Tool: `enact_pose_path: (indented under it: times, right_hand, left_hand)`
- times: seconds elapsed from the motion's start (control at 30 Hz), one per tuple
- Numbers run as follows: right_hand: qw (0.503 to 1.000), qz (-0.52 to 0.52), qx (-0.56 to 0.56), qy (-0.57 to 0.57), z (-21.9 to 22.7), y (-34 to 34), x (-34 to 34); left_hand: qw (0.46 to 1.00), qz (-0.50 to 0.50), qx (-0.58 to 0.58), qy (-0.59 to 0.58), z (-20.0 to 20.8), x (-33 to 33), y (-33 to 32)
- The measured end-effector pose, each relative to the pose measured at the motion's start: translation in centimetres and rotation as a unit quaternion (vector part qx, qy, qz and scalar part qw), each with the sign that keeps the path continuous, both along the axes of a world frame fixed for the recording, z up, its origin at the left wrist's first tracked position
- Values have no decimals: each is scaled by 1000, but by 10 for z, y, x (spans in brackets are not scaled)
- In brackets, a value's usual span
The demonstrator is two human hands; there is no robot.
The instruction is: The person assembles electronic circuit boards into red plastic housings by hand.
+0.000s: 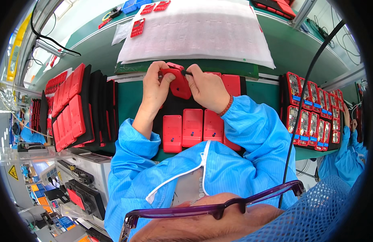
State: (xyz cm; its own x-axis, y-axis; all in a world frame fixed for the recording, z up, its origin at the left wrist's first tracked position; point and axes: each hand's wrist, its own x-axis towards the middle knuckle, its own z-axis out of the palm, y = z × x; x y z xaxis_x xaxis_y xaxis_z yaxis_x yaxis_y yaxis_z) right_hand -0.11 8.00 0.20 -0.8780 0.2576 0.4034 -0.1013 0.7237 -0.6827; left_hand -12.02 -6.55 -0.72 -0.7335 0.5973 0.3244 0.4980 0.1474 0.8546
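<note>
My left hand [155,88] grips a red plastic casing [180,85] by its upper left side and holds it tilted above the black tray. At the casing's upper right edge, my right hand [207,89] pinches a small black piece [186,73], whose kind I cannot make out. Below my hands, several matching red casings [192,127] lie in a row on the black tray [167,108], with small dark holes near their lower ends. Another red casing [231,84] lies beyond my right hand. My right forearm partly hides the row's right end.
Stacked black trays of red casings [69,121] stand at the left. On the right, black trays hold red casings with exposed circuit boards [304,123] and blue strips. A white foam sheet [198,34] covers the raised shelf ahead. A black cable [306,86] hangs at the right.
</note>
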Motion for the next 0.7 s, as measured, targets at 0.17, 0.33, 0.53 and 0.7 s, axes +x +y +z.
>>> enact_pose_path:
  times: [0.17, 0.33, 0.53, 0.7]
  right_hand:
    - [988, -9, 129, -89, 10, -5, 5]
    - [997, -1, 70, -23, -1, 0, 2]
    - [989, -14, 127, -76, 5, -12, 7]
    - [998, 10, 27, -48, 1, -9, 4]
  left_hand:
    - [999, 2, -9, 31, -2, -2, 0]
    - [999, -10, -13, 39, 10, 6, 5]
    - [991, 35, -40, 123, 12, 7, 13]
    - [997, 51, -44, 45, 18, 7, 23]
